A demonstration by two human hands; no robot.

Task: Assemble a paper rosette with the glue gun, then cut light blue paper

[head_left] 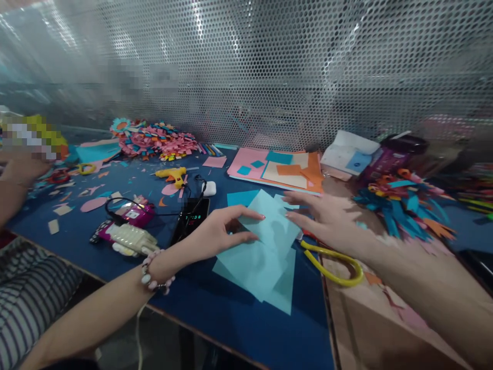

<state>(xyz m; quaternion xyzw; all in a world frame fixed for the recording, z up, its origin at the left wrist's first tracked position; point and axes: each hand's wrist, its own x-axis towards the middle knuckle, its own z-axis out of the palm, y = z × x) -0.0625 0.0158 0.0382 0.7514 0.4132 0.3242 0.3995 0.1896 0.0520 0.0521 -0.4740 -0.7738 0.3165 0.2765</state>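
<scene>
Several light blue paper sheets [265, 257] lie stacked on the dark blue table [239, 318]. My left hand [221, 231], with a beaded bracelet at the wrist, pinches the left edge of the top sheet between thumb and fingers. My right hand [327, 216] hovers flat over the right edge of the stack, fingers stretched out and spread, holding nothing. Yellow-handled scissors [335, 264] lie just under my right wrist.
A phone [191, 220], a yellow glue gun [173, 174], a pink device [133, 215] and paper scraps lie left of the sheets. Pink and orange paper [277, 167] and a pile of paper flowers [154, 139] sit further back. Another person's arm [15, 180] shows at far left.
</scene>
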